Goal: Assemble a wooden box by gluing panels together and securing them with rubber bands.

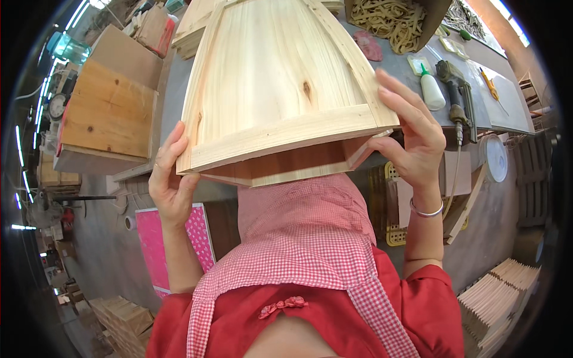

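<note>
A large pale wooden box (262,83) with a framed panel on top lies in front of me, its near end tilted over the table's edge. Beneath the near frame strip, a hollow opening shows the inner boards. My left hand (171,179) grips the near left corner, thumb below and fingers along the side. At the near right corner, my right hand (415,128) has its thumb under the edge and its fingers against the side. The far end of the box runs out of the picture.
On the grey table (394,77) to the right are a white glue bottle (431,89), a nail gun (456,95) with a hose, and yellow-handled pliers (490,85). A carton of tan strips (391,24) stands behind. Wooden boards (107,107) stand at left; stacked slats (498,298) lie lower right.
</note>
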Demonstrator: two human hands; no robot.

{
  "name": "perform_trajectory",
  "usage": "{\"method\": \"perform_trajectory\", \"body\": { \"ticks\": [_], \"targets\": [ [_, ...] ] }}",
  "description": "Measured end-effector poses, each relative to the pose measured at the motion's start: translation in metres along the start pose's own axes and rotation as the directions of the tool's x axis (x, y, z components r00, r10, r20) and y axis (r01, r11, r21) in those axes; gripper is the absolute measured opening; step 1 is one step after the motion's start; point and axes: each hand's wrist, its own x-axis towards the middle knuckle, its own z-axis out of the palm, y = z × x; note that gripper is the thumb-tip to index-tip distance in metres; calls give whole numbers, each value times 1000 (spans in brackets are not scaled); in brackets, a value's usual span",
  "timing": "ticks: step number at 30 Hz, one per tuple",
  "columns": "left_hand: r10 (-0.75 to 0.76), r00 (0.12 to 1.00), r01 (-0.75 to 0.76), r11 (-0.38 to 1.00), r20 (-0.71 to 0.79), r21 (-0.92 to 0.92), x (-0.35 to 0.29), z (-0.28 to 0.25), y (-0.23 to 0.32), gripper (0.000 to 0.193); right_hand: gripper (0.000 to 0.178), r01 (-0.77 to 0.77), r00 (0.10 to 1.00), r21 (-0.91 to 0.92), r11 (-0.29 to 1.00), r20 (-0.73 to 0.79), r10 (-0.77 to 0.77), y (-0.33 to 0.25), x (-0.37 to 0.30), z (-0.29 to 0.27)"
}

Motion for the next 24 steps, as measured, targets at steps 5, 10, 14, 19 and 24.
{"method": "perform_trajectory", "body": {
  "ticks": [5,10,14,19,24],
  "targets": [
    [7,1000,-7,998,-2,-56,-3,-7,-6,48,55,34,987,-98,995,160,-18,0,2,-12],
    [-53,999,53,998,-3,-14,-7,-7,0,44,52,136,981,-192,972,165,-105,-2,4,-9],
    [-5,999,4,999,-42,-36,-7,-3,-1,41,42,180,966,-129,975,211,-150,6,5,-14],
    [46,999,-47,999,-23,-27,-6,-4,-5,41,41,117,984,-187,975,151,-89,-11,0,-4],
    [30,998,-32,999,-51,-37,-12,-1,-3,39,43,65,998,-163,985,30,-61,2,-14,6]
  ]
}}
